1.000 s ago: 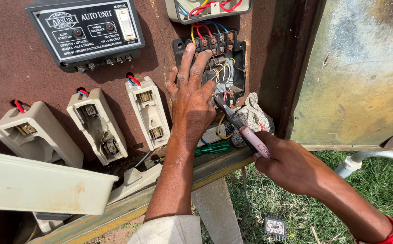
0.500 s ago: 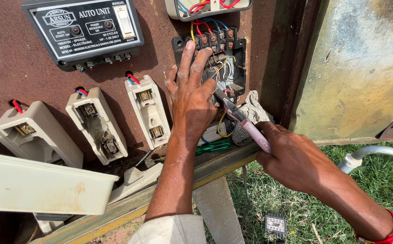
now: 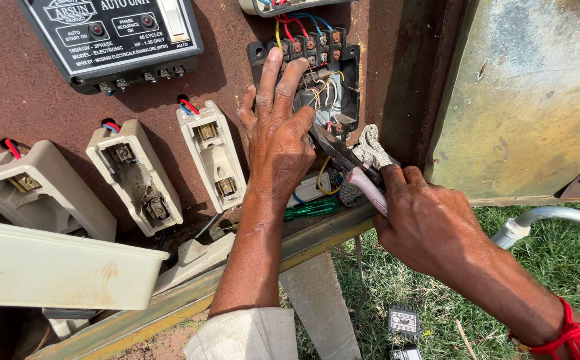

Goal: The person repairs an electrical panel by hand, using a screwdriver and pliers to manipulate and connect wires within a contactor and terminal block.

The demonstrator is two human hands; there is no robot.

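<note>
Now: left hand [image 3: 278,137] flat, fingers spread, pressing on black terminal block [image 3: 316,80], gripping nothing; right hand [image 3: 423,223] curled tight round pink-handled pliers [image 3: 350,167], tips in block wiring, green screwdriver [image 3: 311,209] below

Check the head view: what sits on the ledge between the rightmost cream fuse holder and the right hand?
Head view: the left hand's forearm crosses that stretch, and a green-handled screwdriver lies on the ledge between the fuse holder and the right hand.
</note>
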